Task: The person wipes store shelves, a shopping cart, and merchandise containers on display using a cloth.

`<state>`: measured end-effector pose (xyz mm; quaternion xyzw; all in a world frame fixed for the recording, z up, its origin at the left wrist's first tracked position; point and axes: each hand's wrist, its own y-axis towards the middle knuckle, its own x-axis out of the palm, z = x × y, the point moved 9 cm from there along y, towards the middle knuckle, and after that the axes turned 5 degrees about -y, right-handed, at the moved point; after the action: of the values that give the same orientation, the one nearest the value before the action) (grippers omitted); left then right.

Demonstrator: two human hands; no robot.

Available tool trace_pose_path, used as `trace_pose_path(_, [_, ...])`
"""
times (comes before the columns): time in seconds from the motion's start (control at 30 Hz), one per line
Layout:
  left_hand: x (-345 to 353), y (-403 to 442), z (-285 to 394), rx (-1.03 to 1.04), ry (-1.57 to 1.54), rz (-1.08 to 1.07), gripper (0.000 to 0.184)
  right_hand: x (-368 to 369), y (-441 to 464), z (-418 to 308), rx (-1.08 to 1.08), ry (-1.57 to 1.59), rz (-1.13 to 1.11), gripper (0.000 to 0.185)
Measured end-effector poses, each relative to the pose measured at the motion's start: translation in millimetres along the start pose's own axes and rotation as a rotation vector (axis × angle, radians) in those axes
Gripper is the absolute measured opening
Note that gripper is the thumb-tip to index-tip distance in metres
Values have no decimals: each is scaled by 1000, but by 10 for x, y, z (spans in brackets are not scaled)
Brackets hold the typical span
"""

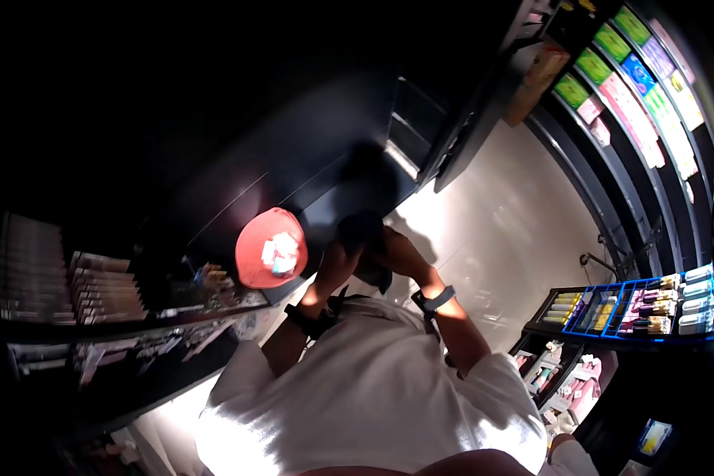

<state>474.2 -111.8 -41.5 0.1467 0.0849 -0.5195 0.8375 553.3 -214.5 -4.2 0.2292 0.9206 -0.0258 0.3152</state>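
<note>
My left hand point(337, 266) and my right hand point(397, 252) are close together in front of my body, at the middle of the view. Between them is a dark object point(361, 230) that both hands hold; shadow hides what it is. My fingers curl toward it and are mostly in the dark. To the left of my left hand stands a red basket point(248, 252) with small white and pink packages point(280, 254) inside. Each wrist carries a dark band.
Shelves with packed goods point(107, 293) stand at the left. Curved shelves with green boxes point(595, 65) are at the upper right. A blue-edged display rack point(611, 309) is at the right. Part of another person's arm point(567, 454) shows at the lower right.
</note>
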Motion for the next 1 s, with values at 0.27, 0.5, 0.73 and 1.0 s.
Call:
trace_pose_path(0.27, [839, 1097, 275, 125, 32, 144, 46, -821, -300, 1390, 256, -21, 162, 31])
trace_pose_path(0.5, [1754, 2460, -368, 91, -265, -98, 49, -2222, 377, 1535, 70, 36, 319, 37])
trace_pose_path(0.73, [2530, 4052, -237, -56, -425, 30, 48, -3408, 950, 2199, 228, 53, 479, 42])
trace_pose_path(1.0, [2531, 5564, 1964, 404, -211, 226, 45, -5298, 1693, 1894, -163, -61, 891, 30])
